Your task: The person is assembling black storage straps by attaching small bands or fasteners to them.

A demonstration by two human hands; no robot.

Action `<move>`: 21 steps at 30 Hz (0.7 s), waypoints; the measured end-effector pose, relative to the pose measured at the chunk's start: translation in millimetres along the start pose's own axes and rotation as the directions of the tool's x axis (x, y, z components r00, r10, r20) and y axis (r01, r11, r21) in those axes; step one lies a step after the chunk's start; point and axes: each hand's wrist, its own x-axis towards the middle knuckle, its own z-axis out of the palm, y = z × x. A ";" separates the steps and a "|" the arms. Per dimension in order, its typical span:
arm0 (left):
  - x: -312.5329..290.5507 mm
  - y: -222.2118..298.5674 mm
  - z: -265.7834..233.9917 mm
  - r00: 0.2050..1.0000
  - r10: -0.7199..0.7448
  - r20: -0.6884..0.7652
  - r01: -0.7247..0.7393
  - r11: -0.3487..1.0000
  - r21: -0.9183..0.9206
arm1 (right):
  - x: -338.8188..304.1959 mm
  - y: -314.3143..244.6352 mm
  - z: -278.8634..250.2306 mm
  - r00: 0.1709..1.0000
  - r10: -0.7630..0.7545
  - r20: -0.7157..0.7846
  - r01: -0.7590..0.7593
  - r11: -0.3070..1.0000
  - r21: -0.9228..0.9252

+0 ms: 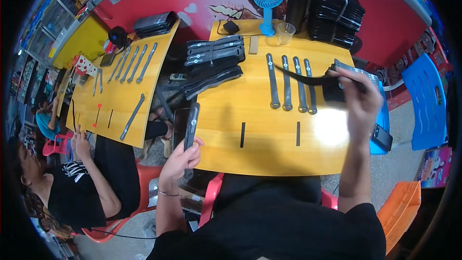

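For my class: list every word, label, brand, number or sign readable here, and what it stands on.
Wording is located, not copied.
Pink wall: large dark lettering.
Co-worker's black shirt: white lettering.
Row of gray straps: pale print, too small to read.
Strap bundle: pale print, too small to read.
Gray strap in the left hand: pale mark, too small to read.

A light-blue handheld fan [268, 0] is standing beside a black tumbler [297, 7], a clear plastic cup [286, 34] sitting near both. At the far right, a slotted blue chair [419, 98] is standing beyond an orange crate [398, 212].
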 end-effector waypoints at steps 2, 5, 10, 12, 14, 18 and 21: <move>3.6 3.0 9.6 0.994 0.072 -0.088 -0.092 0.962 -0.258 | 14.0 16.8 39.7 0.999 0.007 0.051 0.000 0.992 -0.130; 11.9 2.4 16.5 0.989 0.149 0.017 -0.125 0.881 -0.456 | 27.1 47.3 81.6 0.984 -0.154 0.088 0.172 0.950 -0.262; 24.3 -0.1 26.3 0.962 0.273 0.018 -0.211 0.782 -0.587 | 13.1 90.1 123.5 0.919 -0.266 0.290 0.371 0.831 -0.414; 30.3 0.6 26.4 0.962 0.269 0.041 -0.187 0.763 -0.618 | -3.6 115.0 133.5 0.896 -0.310 0.317 0.420 0.824 -0.382; 36.8 2.8 31.3 0.949 0.314 -0.035 -0.275 0.766 -0.582 | -21.2 129.1 138.0 0.823 -0.178 0.540 0.460 0.766 -0.448; 42.5 5.2 35.4 0.937 0.336 -0.094 -0.318 0.714 -0.623 | -41.0 146.1 142.6 0.752 -0.159 0.640 0.502 0.768 -0.398; 44.2 4.4 39.7 0.935 0.338 -0.105 -0.317 0.667 -0.675 | -36.8 135.8 145.8 0.721 -0.006 0.693 0.455 0.759 -0.466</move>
